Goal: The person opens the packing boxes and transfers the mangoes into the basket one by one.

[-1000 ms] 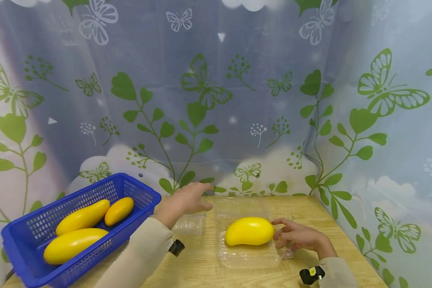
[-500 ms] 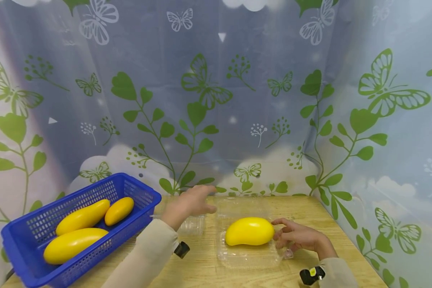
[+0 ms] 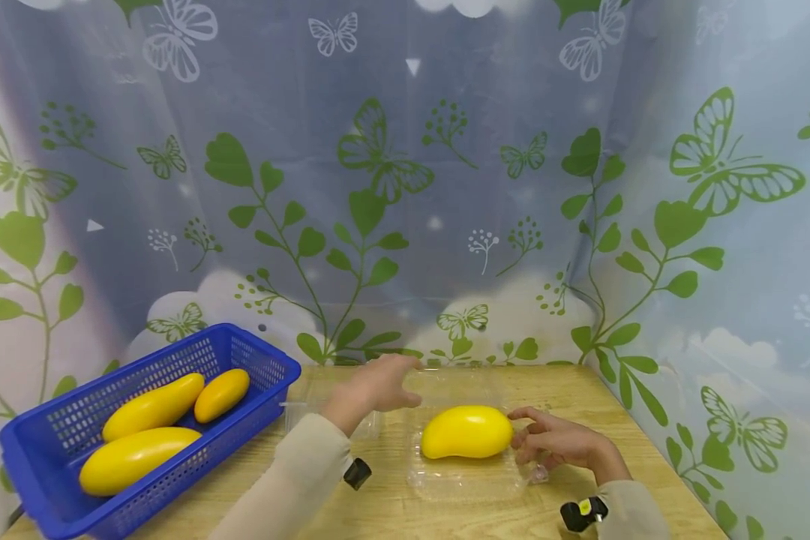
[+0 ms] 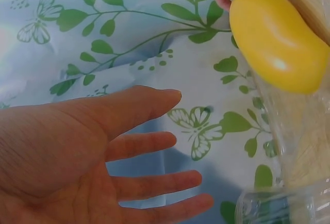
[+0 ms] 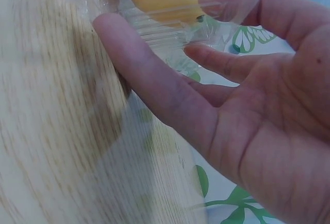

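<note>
A yellow mango (image 3: pixel 467 432) lies in the base of an open clear plastic clamshell box (image 3: pixel 469 487). My right hand (image 3: pixel 567 442) is at the box's right side, its fingers curled and pinching the edge. In the right wrist view, the thumb (image 5: pixel 116 36) is outside the clear wall, and one fingertip lies over the rim beside the mango. My left hand (image 3: pixel 371 390) hovers over the table, left of the box. Its fingers are spread and hold nothing in the left wrist view. Another clear plastic box (image 3: pixel 297 420) is partly hidden behind the left hand and forearm.
A blue perforated basket (image 3: pixel 250 352) stands at the left with a yellow mango (image 3: pixel 154 407), another mango (image 3: pixel 135 459) and a smaller orange-yellow mango (image 3: pixel 221 394) inside. A butterfly-patterned curtain (image 3: pixel 405 187) hangs behind the wooden table (image 3: pixel 371 502) and along its right side.
My left hand has moved steadily to the right towards the box holding the mango. The right hand, mango and box stay in place.
</note>
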{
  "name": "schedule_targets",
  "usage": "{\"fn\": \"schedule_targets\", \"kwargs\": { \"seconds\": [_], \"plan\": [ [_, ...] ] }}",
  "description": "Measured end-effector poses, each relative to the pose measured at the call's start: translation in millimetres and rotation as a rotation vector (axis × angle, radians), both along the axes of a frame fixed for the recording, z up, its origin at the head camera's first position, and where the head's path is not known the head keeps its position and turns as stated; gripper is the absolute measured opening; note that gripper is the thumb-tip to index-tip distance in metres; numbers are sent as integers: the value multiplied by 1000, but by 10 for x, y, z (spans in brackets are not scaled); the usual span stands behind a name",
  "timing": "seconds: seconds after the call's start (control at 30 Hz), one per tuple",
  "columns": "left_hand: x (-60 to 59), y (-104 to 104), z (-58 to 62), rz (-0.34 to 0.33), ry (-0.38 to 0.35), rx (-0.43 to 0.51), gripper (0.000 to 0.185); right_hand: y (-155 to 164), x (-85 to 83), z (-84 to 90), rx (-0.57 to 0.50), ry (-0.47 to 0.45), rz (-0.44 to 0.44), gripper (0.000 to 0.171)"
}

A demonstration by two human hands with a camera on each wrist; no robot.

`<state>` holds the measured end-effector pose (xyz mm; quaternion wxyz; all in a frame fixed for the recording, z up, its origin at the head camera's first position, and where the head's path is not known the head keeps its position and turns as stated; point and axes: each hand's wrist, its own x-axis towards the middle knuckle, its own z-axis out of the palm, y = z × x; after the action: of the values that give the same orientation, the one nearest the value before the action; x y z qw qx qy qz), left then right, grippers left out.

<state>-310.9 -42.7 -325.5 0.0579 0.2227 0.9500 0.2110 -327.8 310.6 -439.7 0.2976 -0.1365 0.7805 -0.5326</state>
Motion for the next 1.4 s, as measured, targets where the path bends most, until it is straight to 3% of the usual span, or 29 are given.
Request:
{"fn": "schedule_targets", "kwargs": {
  "seconds": [0.27, 0.63, 0.9, 1.13, 1.4],
  "plan": [
    [-9, 150, -46, -20, -18, 5, 55, 11, -4, -6, -2, 9, 4, 69],
    [-87, 355, -225, -37, 11, -29, 54, 19, 4, -3, -14, 9, 12, 67],
    [-123, 458, -344, -5, -26, -34, 53, 18, 3, -15, -14, 14, 11, 67],
    [-139, 542, -428, -21, -34, -80, 53, 7, 3, -4, -9, 15, 8, 67],
    [-132, 671, -506, -33, -37, -68, 51, -5, 12, 1, -5, 20, 2, 68]
  ]
}}
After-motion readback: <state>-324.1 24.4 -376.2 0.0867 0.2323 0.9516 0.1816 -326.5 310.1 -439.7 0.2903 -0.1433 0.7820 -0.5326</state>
